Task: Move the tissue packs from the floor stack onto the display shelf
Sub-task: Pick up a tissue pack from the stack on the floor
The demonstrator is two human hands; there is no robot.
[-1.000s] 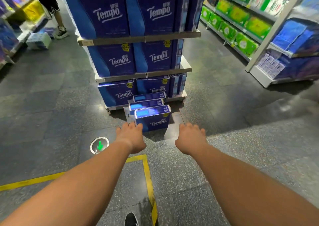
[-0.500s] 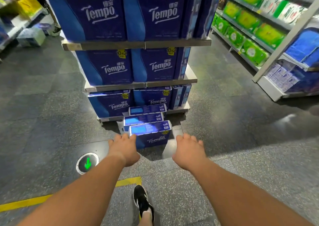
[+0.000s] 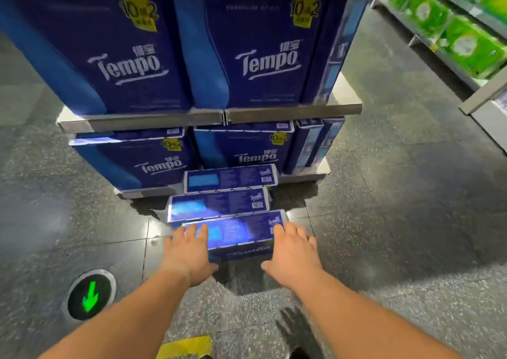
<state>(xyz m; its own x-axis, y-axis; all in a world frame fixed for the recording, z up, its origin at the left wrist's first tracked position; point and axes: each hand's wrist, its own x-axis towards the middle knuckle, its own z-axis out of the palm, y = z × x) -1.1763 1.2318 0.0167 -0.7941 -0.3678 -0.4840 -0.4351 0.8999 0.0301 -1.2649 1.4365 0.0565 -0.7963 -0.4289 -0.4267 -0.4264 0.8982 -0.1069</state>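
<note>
The nearest tissue pack lies on the floor at lower centre of the frame, first of three packs staggered toward the display shelf above. The left hand and right hand bracket its ends with fingers spread flat, gripping nothing yet, likely placed to lift it level.

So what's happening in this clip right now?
A person in a shop aisle reaches down with both hands to the nearest tissue pack on the floor. The left hand and right hand are at its two ends with fingers spread; it isn't lifted yet. Two more packs lie behind it, before the display shelf.
</note>
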